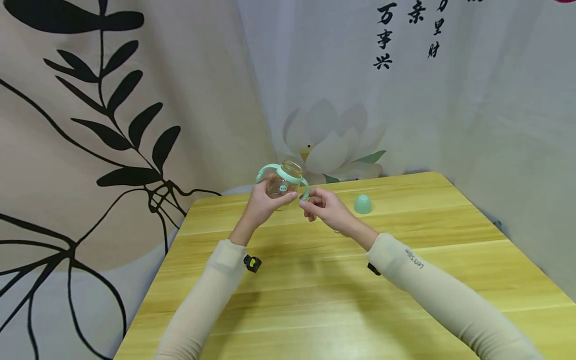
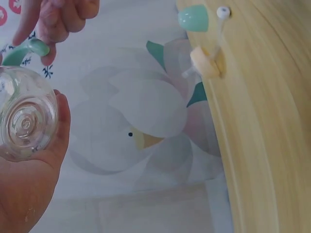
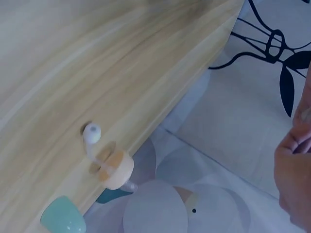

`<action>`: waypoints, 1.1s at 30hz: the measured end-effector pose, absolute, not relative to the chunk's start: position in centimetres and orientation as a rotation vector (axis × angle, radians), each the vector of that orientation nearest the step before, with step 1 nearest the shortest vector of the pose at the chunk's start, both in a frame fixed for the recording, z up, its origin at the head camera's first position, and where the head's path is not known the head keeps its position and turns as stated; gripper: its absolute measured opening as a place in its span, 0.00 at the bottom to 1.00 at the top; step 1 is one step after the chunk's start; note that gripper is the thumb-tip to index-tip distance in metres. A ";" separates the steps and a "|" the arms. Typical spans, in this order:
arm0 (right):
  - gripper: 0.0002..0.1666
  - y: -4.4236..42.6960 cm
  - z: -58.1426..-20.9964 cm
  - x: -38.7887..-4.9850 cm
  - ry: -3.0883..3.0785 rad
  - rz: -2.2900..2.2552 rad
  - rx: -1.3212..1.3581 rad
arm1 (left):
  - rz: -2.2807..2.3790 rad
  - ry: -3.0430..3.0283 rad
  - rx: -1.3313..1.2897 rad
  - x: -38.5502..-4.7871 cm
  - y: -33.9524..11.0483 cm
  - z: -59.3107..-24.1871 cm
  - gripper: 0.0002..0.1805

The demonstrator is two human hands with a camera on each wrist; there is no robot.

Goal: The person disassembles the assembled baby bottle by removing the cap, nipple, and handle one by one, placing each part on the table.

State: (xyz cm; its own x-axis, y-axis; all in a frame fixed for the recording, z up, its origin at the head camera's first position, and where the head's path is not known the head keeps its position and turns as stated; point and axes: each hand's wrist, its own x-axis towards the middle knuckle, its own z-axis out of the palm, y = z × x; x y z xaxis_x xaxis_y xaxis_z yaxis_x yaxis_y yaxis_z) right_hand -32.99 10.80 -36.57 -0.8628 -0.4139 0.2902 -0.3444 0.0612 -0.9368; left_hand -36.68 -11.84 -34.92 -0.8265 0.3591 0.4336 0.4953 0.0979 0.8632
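Note:
A clear baby bottle (image 1: 281, 187) with a mint-green two-handled collar is held up above the far part of the table, tilted, its threaded mouth uncovered. My left hand (image 1: 263, 202) grips the bottle's body, thumb across the front; its base faces the left wrist view, where the left palm (image 2: 29, 184) lies under it. At the lower end of the right-side handle (image 1: 305, 189), my right hand (image 1: 328, 209) pinches the tip between thumb and fingers. The left wrist view shows these right-hand fingers (image 2: 58, 19) around the green handle end (image 2: 38, 47).
A mint-green domed cap (image 1: 362, 204) stands on the wooden table (image 1: 306, 310), right of my right hand. Close to the cap lies a cream straw lid (image 3: 116, 170) with a clear straw and white weighted end (image 3: 92, 132). Printed curtains (image 1: 202, 100) hang behind the table.

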 end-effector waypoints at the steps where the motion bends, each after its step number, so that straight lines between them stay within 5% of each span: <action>1: 0.13 10.6 -36.6 -33.0 2.235 -1.976 -0.797 | -1.838 -2.245 -0.873 -36.6 -11.9 -35.0 0.29; 33: 0.11 9.9 -37.1 -32.9 2.701 -1.869 -0.854 | -1.764 -2.275 -0.801 -37.0 -12.1 -37.0 0.31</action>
